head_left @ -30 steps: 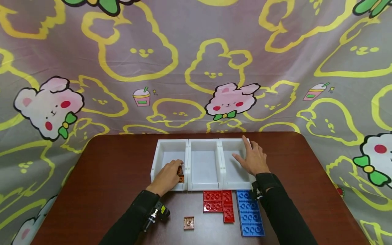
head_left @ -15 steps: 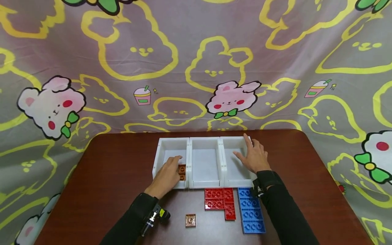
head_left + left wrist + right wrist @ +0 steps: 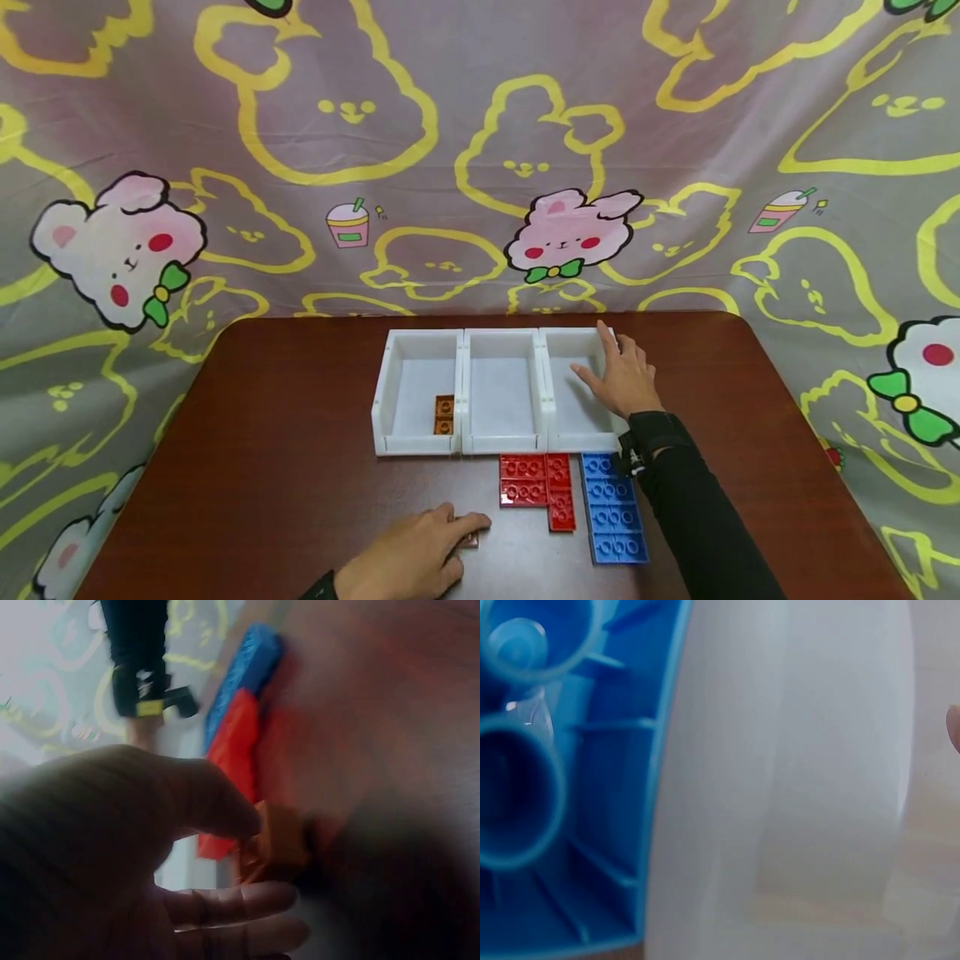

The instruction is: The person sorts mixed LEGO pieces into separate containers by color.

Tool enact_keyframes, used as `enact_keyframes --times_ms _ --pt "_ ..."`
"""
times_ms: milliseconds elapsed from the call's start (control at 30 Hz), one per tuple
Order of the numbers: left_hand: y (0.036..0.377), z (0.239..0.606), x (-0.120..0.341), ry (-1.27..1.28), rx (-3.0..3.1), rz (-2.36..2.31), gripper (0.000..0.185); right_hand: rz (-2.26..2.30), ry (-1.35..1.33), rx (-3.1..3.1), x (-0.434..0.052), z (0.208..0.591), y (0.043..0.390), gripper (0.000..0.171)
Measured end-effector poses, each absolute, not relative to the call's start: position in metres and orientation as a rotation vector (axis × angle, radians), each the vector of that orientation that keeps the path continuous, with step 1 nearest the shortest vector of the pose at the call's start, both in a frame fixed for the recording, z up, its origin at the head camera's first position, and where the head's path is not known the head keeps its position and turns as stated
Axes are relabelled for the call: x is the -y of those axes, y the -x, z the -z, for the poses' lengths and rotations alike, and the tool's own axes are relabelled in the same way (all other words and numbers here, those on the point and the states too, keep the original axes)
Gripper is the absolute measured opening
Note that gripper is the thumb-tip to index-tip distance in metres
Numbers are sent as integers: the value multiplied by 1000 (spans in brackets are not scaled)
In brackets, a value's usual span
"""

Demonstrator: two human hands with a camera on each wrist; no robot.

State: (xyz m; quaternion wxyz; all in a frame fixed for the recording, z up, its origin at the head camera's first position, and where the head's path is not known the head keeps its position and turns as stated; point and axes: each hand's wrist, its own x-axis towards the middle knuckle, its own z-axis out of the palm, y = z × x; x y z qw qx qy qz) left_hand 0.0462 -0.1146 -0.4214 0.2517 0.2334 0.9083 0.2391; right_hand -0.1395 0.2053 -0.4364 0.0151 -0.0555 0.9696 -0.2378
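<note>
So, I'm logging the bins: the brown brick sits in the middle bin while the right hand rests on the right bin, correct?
Not quite. The head view shows the brown brick in the left bin, not the middle one. The right hand does rest on the right bin.

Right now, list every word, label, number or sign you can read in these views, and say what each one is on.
None can be read.
The backdrop cloth bears only drawings of rabbits, bears and drink cups, no lettering.
The white tray, the brown brick inside it, the red plates and the blue plates show studs only.
Both wrist views are too blurred to show any print.
</note>
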Motion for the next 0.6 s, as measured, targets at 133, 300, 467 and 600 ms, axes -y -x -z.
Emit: enact_keyframes --times_ms 133,300,467,600 --pt "-50 426 115 -671 -2494 -643 36 745 178 -3016 -205 437 140 88" --pt "-37 410 127 -711 -2724 -763 42 744 184 -3016 -204 437 142 90" --pt "1 394 136 -577 -2991 -740 48 755 185 -3024 -205 438 143 90" --pt "35 398 135 -515 -3075 -677 43 759 172 -3025 -206 442 140 90"
